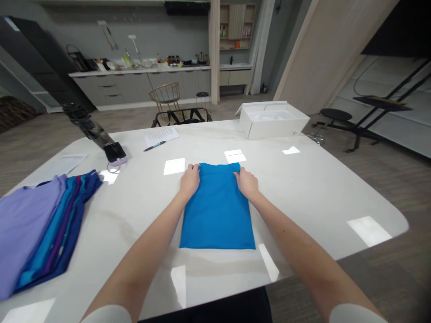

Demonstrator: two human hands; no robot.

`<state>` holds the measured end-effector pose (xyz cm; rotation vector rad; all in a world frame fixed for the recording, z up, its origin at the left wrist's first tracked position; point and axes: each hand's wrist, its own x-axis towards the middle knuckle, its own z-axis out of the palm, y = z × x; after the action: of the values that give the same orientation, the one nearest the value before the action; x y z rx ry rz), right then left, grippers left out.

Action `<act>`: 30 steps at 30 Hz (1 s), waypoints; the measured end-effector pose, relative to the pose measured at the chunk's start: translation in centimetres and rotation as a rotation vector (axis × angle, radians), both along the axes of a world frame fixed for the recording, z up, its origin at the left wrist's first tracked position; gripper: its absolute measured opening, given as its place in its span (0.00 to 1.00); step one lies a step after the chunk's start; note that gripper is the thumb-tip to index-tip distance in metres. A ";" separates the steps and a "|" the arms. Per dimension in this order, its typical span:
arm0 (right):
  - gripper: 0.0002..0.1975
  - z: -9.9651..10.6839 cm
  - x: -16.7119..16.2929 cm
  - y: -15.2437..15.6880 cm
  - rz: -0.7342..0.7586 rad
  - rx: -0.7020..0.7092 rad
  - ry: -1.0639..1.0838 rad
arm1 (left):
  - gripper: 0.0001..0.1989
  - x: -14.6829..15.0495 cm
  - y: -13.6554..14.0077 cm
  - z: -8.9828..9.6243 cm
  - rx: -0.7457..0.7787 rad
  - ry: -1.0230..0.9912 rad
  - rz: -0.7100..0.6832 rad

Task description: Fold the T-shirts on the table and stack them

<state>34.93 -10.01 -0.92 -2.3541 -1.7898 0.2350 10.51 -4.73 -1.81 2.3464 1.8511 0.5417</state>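
Observation:
A blue folded garment (217,208) lies flat on the white table in front of me, its wider edge nearest my body. My left hand (190,180) is closed on its far left corner, the fingers curled at the edge. At the far right corner, my right hand (247,182) grips the cloth between thumb and fingers. Exactly what kind of garment it is cannot be made out. To the left rests a stack of folded clothes (30,215), lavender on top, with blue, purple and navy layers below.
On the white table (303,197) stand an open white box (272,123) at the back right and a black upright device (114,151) at the back left. Printed paper (164,134) and a pen (155,146) lie near the far edge. Chairs (166,95) stand beyond.

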 end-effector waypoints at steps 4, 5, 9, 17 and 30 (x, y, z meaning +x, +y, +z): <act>0.23 -0.3 6.8 -0.4 -0.082 0.005 -0.038 | 0.19 7.3 0.8 0.0 0.010 -0.050 -0.070; 0.23 -0.4 8.8 -0.4 -0.100 0.004 -0.049 | 0.19 9.3 0.9 0.0 0.014 -0.068 -0.087; 0.21 -0.4 17.4 -0.1 -0.160 -0.022 -0.077 | 0.18 17.6 1.0 -0.2 0.017 -0.136 -0.153; 0.19 -0.1 33.0 3.2 -0.106 -0.069 -0.103 | 0.16 30.7 2.6 -0.3 -0.067 -0.267 -0.260; 0.22 -0.5 36.0 5.5 -0.265 0.092 -0.229 | 0.16 35.3 7.1 -0.4 -0.080 -0.162 -0.177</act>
<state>70.95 -4.48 -1.45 -2.6025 -1.5112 -0.1559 45.79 2.34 -2.25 2.3093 1.5504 0.6044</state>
